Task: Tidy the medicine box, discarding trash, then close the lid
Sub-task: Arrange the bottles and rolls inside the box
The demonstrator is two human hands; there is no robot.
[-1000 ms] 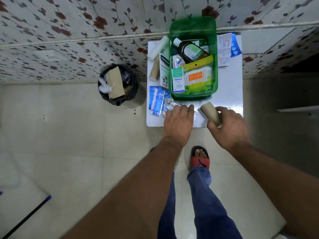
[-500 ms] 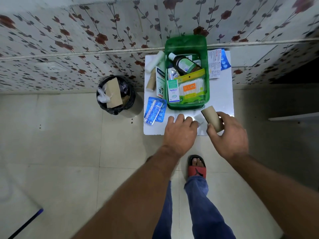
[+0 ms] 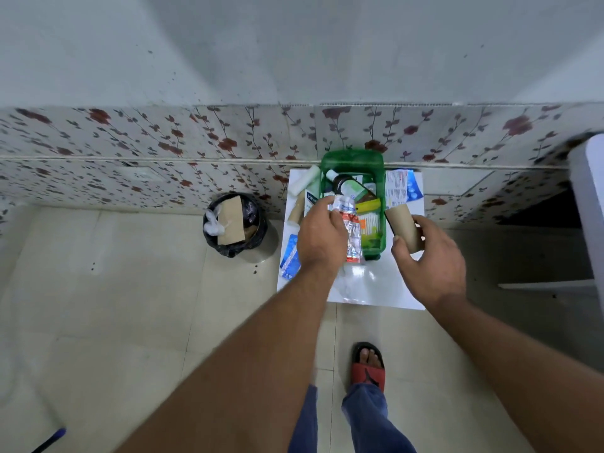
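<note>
white box [image 3: 310,201], partial "Hans", rest unreadable

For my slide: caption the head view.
Left hand lifts foil strips, right hand holds cardboard tube over green box.

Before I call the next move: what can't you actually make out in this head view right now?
- Blister strips in the left hand: print blurred, and whether any pills remain cannot be told.
- Green medicine box: near left part hidden behind that hand and the strips.
- Labels on the brown bottle: too small.
- Bin: contents beneath the cardboard hidden.
- Cardboard tube: lower end covered by the right hand.
</note>
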